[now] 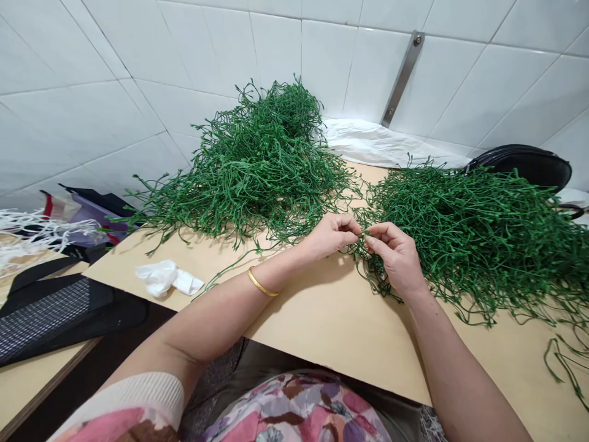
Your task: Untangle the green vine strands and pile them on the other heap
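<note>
My left hand and my right hand meet over the tabletop, fingertips almost touching. Each pinches part of a thin green plastic stem, most of it hidden by the fingers. Behind my left hand rises a tall heap of green plastic stems with small knobbed tips. A second, wider heap of the same stems spreads beside my right hand. Loose strands lie between the heaps and under my fingers. A gold bangle circles my left wrist.
Crumpled white tissue lies on the tan table at left. A black bag and white cloth sit against the tiled wall, where a metal bracket is fixed. White strands and a black mesh item occupy the left surface.
</note>
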`<state>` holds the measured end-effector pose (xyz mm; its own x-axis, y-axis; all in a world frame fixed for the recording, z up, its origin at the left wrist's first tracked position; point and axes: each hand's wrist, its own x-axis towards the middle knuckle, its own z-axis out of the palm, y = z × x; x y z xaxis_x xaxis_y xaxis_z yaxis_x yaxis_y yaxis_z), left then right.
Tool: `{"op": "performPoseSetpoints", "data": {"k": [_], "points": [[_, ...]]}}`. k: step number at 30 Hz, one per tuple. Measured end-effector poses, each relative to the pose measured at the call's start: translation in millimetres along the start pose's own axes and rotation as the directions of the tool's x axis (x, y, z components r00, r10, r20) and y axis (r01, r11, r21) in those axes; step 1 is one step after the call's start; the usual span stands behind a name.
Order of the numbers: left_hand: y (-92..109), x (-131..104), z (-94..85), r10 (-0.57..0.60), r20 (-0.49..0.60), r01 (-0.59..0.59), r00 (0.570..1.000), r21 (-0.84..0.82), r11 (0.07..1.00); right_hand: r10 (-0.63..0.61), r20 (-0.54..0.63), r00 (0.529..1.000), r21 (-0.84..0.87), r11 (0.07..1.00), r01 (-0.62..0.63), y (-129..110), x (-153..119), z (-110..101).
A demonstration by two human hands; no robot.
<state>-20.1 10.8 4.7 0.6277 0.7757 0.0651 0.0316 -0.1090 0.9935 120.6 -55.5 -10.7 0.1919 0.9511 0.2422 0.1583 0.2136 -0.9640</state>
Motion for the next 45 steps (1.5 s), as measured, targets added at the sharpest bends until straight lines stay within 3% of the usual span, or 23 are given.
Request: {"op": "performPoseSetpoints", "data": {"k": [6, 10, 15, 18, 22, 28, 33, 40, 45], "points": [[-6.1, 3.7, -1.4, 0.033, -0.002, -0.033, 0.999, -0.013, 0.999, 0.005, 0.072, 0.997, -0.013, 1.000, -0.004, 2.6, 0.3, -1.0], [-5.0, 3.1, -0.4, 0.060, 0.009, -0.060, 0.998, 0.040, 0.997, -0.013, 0.058, 0.998, -0.048, 0.999, 0.015, 2.5, 0.4, -1.0], [-4.2, 2.1, 0.5, 0.088, 0.128, -0.095, 0.988, 0.052, 0.994, -0.038, 0.076, 0.996, 0.037, 0.999, 0.035, -0.5, 0.7, -4.9], [-5.9, 2.9, 0.9, 0.092, 0.169, -0.095, 0.981, 0.014, 0.995, -0.051, 0.059, 0.997, -0.009, 0.999, 0.051, -0.3, 1.8, -8.2], [-5.9, 3.0, 1.6, 0.076, 0.130, -0.083, 0.989, 0.046, 0.995, -0.050, 0.052, 0.997, -0.160, 0.985, 0.058, 2.3, 4.0, -10.7], [-7.8, 4.1, 1.6, 0.071, 0.037, -0.073, 0.997, 0.057, 0.996, -0.054, 0.084, 0.995, -0.207, 0.976, 0.070, -0.8, 3.6, -9.5], [-8.8, 3.4, 3.9, 0.066, 0.043, -0.068, 0.997, 0.056, 0.996, -0.022, 0.103, 0.994, -0.061, 0.998, 0.029, -2.2, 2.6, -9.4], [-10.5, 1.5, 6.3, 0.205, 0.052, -0.211, 0.977, 0.186, 0.960, 0.111, 0.112, 0.987, 0.272, 0.952, -0.138, -2.3, 3.2, -7.6], [-14.0, 1.9, 6.0, 0.182, 0.048, -0.188, 0.982, 0.233, 0.954, 0.148, 0.159, 0.976, 0.186, 0.967, -0.176, -1.9, 2.5, -5.9]]}}
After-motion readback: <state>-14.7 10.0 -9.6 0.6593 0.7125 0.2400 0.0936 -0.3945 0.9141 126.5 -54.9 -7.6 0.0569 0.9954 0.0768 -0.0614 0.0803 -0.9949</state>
